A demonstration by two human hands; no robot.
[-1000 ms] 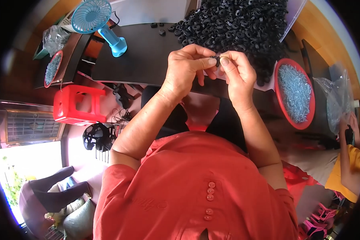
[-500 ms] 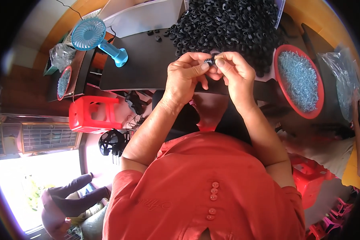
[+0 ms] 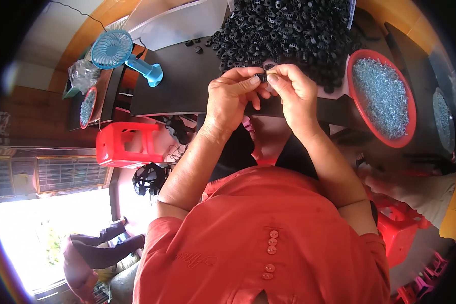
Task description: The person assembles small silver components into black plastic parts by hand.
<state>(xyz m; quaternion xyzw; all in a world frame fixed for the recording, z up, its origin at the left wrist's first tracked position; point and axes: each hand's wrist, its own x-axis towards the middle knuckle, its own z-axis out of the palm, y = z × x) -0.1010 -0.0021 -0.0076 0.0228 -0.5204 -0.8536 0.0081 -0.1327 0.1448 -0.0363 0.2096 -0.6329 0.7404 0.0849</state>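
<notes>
Over the table's near edge, my left hand [image 3: 229,99] pinches a small black toothed piece [image 3: 261,77], which looks like part of a hair claw clip. My right hand [image 3: 300,96] meets it at the fingertips, thumb and forefinger pressed together at the piece's right side. What those right fingers grip is too small and covered to make out. Just beyond both hands spreads a big heap of similar black clip pieces [image 3: 289,35]. Right of the heap, a red round tray [image 3: 413,121] holds many small shiny bluish metal parts, seemingly springs.
A blue fan [image 3: 112,49] stands on the dark table [image 3: 175,83] at the left, before a pale bin [image 3: 180,23]. Farther left is a smaller red tray [image 3: 82,121]. Red stools [image 3: 129,144] flank me. Another person [image 3: 81,258] is at the lower left.
The whole view has shifted slightly. My hands stay together at the black piece, with small finger movements. A clear plastic bag and another person's arm at the far right no longer show.
</notes>
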